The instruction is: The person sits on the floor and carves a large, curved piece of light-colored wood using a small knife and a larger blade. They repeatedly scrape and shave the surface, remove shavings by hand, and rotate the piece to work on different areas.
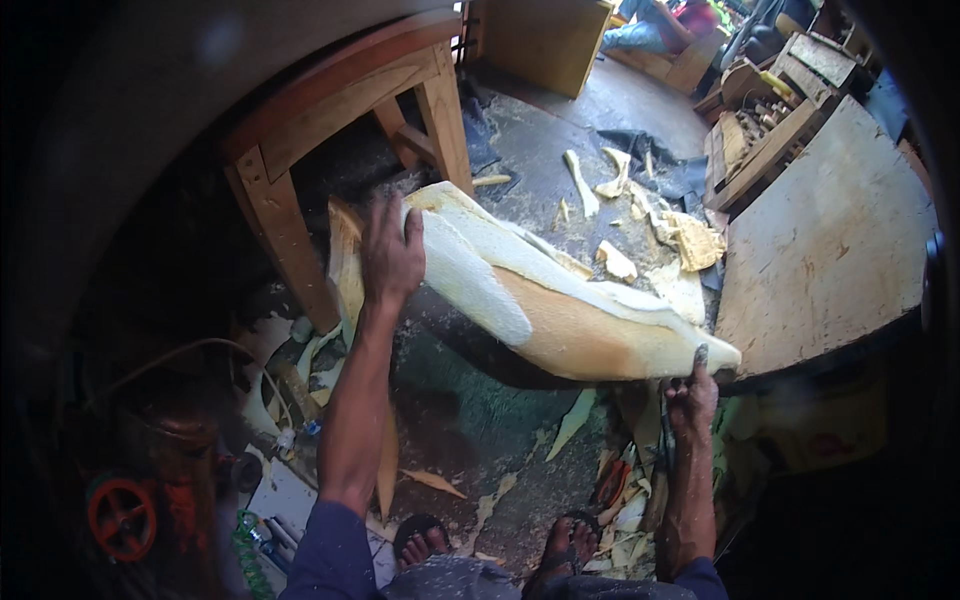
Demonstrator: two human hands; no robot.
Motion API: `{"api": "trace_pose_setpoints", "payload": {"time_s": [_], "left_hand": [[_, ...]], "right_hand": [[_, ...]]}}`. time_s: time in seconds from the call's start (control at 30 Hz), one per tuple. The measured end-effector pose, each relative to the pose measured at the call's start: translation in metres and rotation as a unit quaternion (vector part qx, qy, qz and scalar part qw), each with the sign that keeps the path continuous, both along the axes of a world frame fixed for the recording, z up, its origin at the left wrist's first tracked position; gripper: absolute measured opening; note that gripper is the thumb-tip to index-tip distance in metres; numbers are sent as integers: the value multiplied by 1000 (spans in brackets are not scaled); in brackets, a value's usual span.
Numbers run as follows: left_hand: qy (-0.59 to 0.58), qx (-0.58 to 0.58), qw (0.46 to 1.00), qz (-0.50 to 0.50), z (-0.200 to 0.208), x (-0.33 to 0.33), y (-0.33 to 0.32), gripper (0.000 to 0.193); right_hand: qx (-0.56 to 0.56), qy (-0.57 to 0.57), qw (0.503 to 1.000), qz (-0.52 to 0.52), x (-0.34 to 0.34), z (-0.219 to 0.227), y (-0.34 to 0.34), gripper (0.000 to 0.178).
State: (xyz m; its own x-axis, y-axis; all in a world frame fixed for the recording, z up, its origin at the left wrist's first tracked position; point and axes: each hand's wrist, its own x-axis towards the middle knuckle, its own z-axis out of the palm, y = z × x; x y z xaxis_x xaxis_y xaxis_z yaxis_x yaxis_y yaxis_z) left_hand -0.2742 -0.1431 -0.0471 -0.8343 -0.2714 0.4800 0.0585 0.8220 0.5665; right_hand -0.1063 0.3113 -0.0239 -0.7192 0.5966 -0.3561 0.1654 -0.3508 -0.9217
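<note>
A long, shaped foam seat pad (pixel 580 320), cream and tan with a whitish layer along its upper side, hangs tilted in front of me, its right end lower. My left hand (pixel 392 250) is over its left end, fingers pointing away and thumb along the edge. At the right end, my right hand (pixel 692 395) grips with the thumb on top and the fingers curled below. A curved yellowish foam piece (pixel 345 255) stands just left of my left hand; whether it joins the pad is hidden.
A wooden table (pixel 355 110) stands at the far left. Foam scraps (pixel 615 260) litter the floor ahead. A worn board (pixel 825 250) leans at the right. Red-handled pliers (pixel 612 482) lie near my feet, and a red handwheel (pixel 122 518) is at lower left. A person (pixel 665 25) sits far back.
</note>
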Motion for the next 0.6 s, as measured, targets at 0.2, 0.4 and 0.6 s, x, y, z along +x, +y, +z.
{"api": "trace_pose_setpoints", "payload": {"time_s": [0.2,0.4,0.6], "left_hand": [[-82,78,992,46,-46,30,-56,52],[-183,164,947,208,-72,158,-87,45],[-63,206,965,-152,-36,242,11,51]], "right_hand": [[184,-24,973,140,-42,16,12,55],[201,44,972,109,-121,13,7,68],[250,32,951,181,-145,-24,-18,80]]}}
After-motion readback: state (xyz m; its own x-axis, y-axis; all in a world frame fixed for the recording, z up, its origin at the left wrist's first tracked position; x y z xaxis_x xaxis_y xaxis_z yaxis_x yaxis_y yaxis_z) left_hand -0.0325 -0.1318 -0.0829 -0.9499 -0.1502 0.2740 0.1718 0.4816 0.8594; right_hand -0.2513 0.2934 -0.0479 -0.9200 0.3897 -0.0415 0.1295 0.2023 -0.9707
